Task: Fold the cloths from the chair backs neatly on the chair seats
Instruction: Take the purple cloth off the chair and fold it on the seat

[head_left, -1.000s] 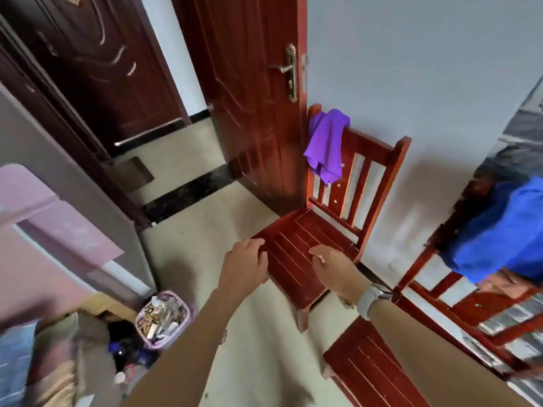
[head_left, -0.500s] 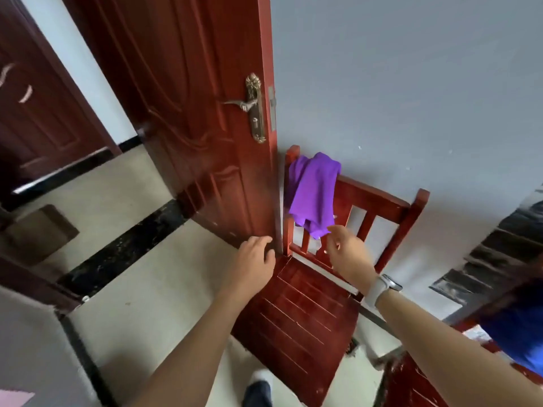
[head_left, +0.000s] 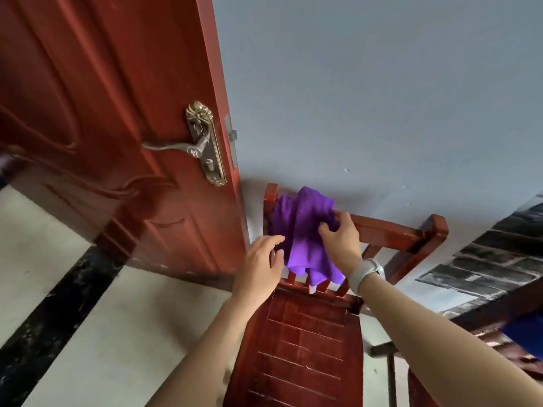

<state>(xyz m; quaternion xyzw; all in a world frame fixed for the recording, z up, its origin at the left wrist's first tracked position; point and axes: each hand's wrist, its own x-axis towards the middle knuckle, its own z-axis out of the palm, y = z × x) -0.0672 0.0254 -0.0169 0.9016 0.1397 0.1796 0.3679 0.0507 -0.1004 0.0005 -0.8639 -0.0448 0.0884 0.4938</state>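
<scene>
A purple cloth [head_left: 299,230] hangs bunched over the left end of the top rail of a red wooden chair [head_left: 390,233] that stands against the grey wall. My right hand [head_left: 342,239] grips the cloth's right side at the rail, fingers curled into the fabric. My left hand [head_left: 260,267] hovers at the cloth's lower left edge with fingers loosely bent, fingertips at or near the fabric. The slatted chair seat [head_left: 302,345] below carries nothing.
A red wooden door [head_left: 117,127] with a brass handle [head_left: 202,145] stands ajar just left of the chair. A second red chair [head_left: 417,389] and a bit of blue cloth [head_left: 526,330] show at the lower right. Pale floor with a black strip lies left.
I have stepped closer to the chair. My right hand rose from below the cloth and took hold of it at the rail. My left hand lifted from the seat's corner toward the cloth.
</scene>
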